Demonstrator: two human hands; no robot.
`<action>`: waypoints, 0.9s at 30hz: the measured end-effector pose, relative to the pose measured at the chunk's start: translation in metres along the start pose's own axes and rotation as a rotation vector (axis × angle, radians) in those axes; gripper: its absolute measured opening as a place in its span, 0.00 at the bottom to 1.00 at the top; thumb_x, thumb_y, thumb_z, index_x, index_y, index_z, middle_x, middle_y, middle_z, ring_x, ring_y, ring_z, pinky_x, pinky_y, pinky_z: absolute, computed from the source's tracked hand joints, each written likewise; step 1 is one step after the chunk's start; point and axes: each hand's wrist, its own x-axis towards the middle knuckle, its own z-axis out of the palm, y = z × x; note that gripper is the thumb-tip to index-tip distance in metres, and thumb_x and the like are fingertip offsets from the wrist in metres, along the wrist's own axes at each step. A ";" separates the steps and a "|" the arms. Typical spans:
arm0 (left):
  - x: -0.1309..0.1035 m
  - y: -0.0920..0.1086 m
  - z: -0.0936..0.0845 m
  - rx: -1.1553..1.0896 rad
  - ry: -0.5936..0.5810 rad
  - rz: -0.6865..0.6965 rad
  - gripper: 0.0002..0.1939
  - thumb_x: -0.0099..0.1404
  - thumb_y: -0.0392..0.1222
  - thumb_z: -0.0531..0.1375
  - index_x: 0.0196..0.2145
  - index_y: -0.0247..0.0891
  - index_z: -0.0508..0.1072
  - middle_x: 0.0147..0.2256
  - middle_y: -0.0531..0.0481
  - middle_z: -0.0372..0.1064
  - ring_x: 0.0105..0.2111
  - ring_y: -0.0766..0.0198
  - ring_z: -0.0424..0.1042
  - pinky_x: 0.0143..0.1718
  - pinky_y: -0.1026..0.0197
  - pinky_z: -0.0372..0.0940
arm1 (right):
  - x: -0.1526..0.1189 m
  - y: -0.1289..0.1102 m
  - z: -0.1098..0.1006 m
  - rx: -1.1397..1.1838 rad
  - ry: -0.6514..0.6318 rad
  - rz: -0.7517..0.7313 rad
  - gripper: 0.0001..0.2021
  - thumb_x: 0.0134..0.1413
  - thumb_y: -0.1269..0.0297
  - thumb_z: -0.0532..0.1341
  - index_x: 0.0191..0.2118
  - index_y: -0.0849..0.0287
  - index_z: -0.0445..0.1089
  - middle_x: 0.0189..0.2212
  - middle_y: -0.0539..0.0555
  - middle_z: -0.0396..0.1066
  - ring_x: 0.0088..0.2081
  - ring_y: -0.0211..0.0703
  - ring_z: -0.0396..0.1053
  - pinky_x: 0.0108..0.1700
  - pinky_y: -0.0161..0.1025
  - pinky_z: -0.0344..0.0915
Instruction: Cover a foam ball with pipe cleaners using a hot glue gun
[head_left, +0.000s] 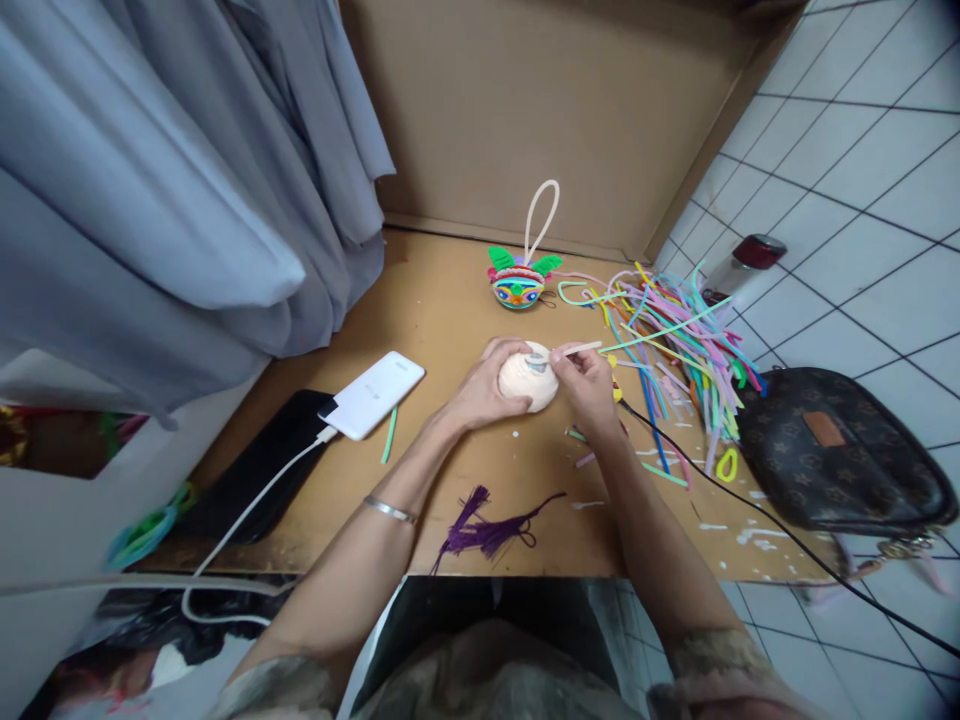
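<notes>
A round cream-coloured ball [527, 388] is in the middle of the table, with a small grey patch showing near its top. My left hand [487, 385] is wrapped round the ball's left side. Between the thumb and fingers of my right hand [586, 385] is a cream pipe cleaner [581, 349]; its near end meets the top of the ball and its free end points right. Behind the ball stands a colourful animal-head ornament [519, 288] with green ears and a cream loop. Purple tassels [491, 533] lie near the table's front edge.
A heap of coloured pipe cleaners [682, 330] covers the right side, beside a dark patterned bag [847, 450] and a bottle [750, 260]. A black cable [720, 480] crosses there. At left are a white power bank [377, 393], a black case [262, 465] and a grey curtain [187, 150].
</notes>
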 end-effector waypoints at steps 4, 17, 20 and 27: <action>0.000 0.000 0.000 -0.009 -0.008 0.006 0.35 0.50 0.39 0.68 0.57 0.42 0.68 0.61 0.41 0.65 0.65 0.45 0.66 0.70 0.37 0.60 | -0.002 -0.002 0.002 -0.039 -0.030 -0.015 0.20 0.43 0.45 0.71 0.31 0.55 0.70 0.26 0.48 0.72 0.29 0.39 0.68 0.32 0.38 0.66; 0.000 0.000 0.000 -0.024 -0.031 0.000 0.36 0.49 0.37 0.68 0.57 0.44 0.68 0.61 0.41 0.65 0.67 0.43 0.64 0.71 0.36 0.58 | -0.001 0.001 -0.002 -0.130 -0.103 -0.018 0.19 0.44 0.44 0.69 0.32 0.54 0.69 0.26 0.49 0.73 0.30 0.40 0.68 0.33 0.38 0.66; 0.000 0.001 -0.001 -0.018 -0.031 -0.004 0.35 0.49 0.37 0.68 0.57 0.44 0.68 0.61 0.41 0.65 0.67 0.43 0.64 0.71 0.36 0.59 | -0.002 0.001 -0.002 -0.113 -0.101 -0.015 0.20 0.43 0.44 0.70 0.31 0.54 0.69 0.26 0.49 0.73 0.29 0.40 0.68 0.33 0.38 0.66; -0.001 0.003 -0.002 -0.015 -0.043 -0.006 0.35 0.50 0.39 0.68 0.57 0.43 0.68 0.62 0.41 0.64 0.67 0.44 0.64 0.72 0.37 0.58 | -0.003 -0.003 -0.003 -0.165 -0.108 -0.021 0.18 0.43 0.46 0.69 0.31 0.55 0.69 0.24 0.47 0.71 0.27 0.38 0.65 0.31 0.38 0.65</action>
